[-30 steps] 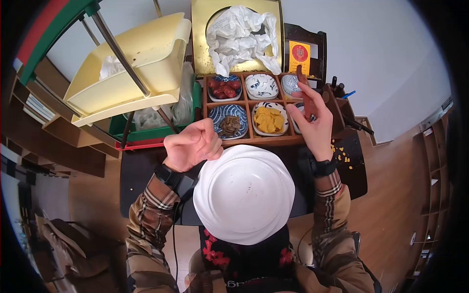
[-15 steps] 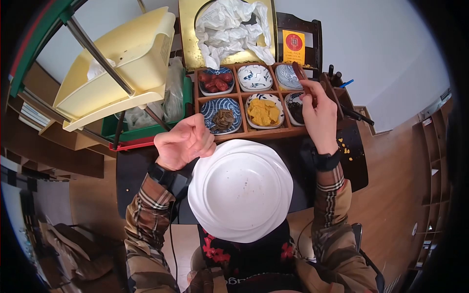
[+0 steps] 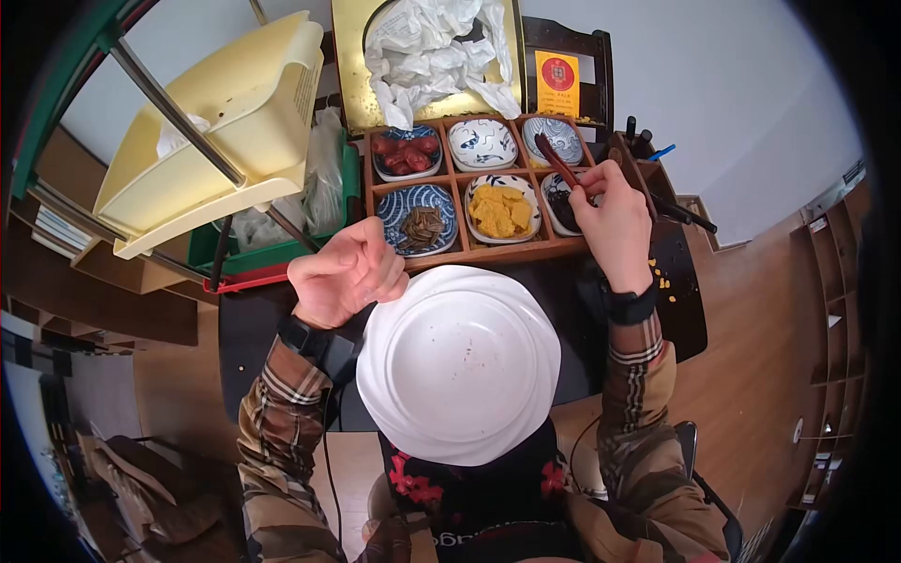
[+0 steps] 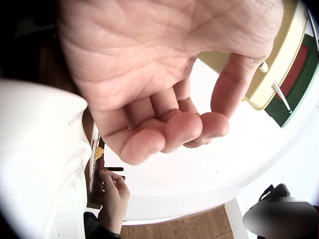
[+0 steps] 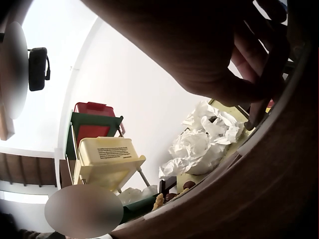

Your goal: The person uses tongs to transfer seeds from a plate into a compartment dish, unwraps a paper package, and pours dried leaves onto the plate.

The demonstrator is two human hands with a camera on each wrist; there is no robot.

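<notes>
My right hand (image 3: 615, 225) pinches a slim reddish-brown utensil (image 3: 559, 161) that looks like wooden tongs. Its tip slants over the blue-patterned bowl (image 3: 554, 141) at the back right of a divided wooden box (image 3: 535, 251). Just below that hand, a small bowl of dark pieces (image 3: 561, 208) is partly covered. My left hand (image 3: 347, 272), palm up with fingers loosely curled, holds nothing. Its little-finger side overlaps the edge of a large white wavy-rimmed bowl (image 3: 385, 394) in the head view. Small specks lie inside that bowl.
Other compartments hold red dates (image 3: 405, 155), brown strips (image 3: 422, 228), yellow chunks (image 3: 500, 211) and a fish-patterned bowl (image 3: 482, 145). Crumpled white paper (image 3: 436, 52) lies in a gold box behind. A cream bin rack (image 3: 216, 141) stands left; yellow crumbs (image 3: 664, 281) lie right.
My right hand has shifted the utensil so its tip now points over the back-right bowl. The head view has drifted a little; my left hand keeps its pose.
</notes>
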